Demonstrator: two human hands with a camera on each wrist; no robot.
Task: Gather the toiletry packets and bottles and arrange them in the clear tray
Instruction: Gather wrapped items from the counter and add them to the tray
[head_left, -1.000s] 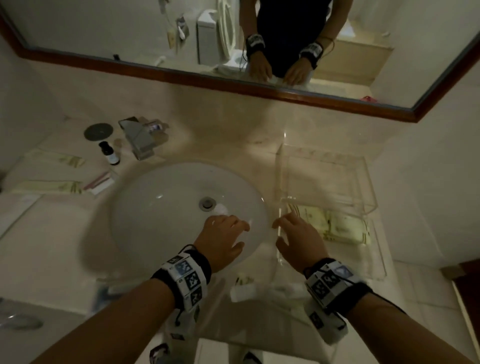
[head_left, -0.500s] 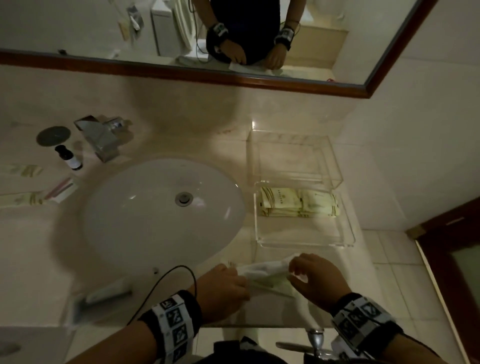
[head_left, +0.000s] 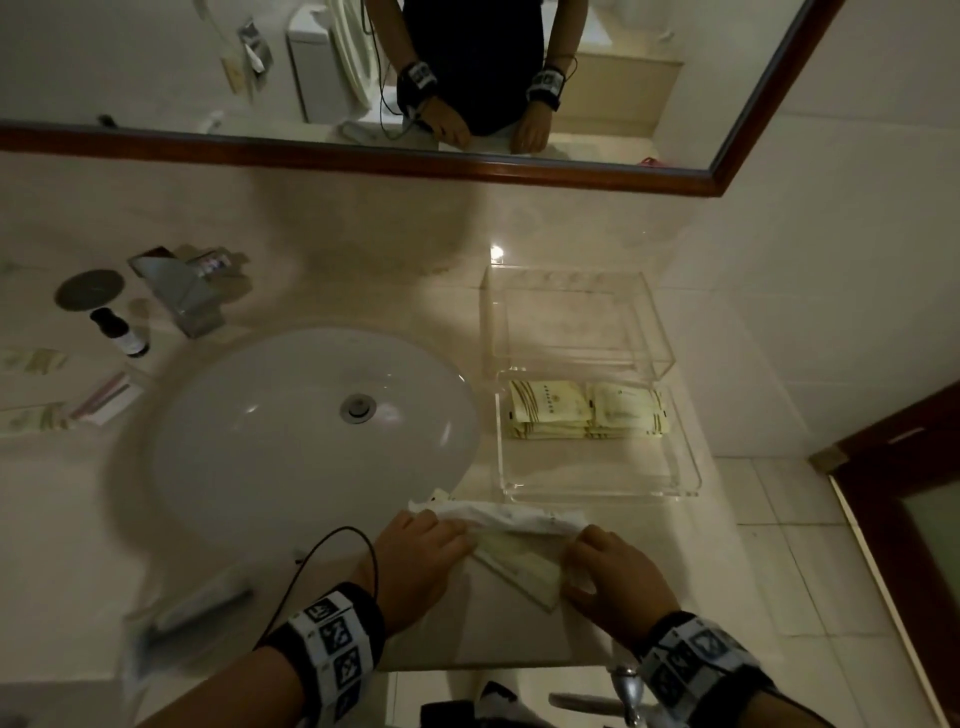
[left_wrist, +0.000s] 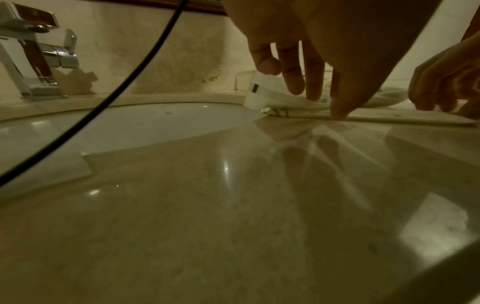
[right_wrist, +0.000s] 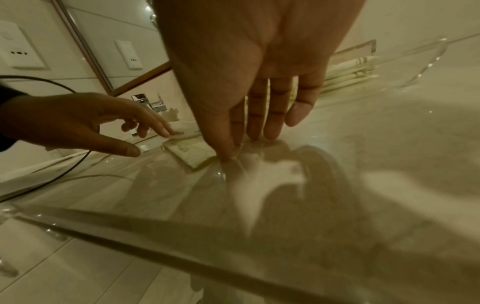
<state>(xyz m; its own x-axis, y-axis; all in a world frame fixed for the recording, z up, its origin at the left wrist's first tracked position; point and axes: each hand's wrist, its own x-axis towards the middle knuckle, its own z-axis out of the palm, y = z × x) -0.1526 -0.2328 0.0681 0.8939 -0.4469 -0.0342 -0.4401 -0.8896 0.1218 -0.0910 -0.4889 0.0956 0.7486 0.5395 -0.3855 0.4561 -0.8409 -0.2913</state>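
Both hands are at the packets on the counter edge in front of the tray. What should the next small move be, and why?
Probably close both hands on the packets and lift them. The left hand and right hand touch opposite ends, fingers mostly straight, and the packets lie flat on the counter. The clear tray has bare floor in front of its stacked packets.

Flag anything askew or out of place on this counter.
The packets under both hands lie skewed and overlapping at the counter edge, the top white one crumpled. More packets and a small bottle sit scattered left of the sink, far from the tray. Nothing spilled.
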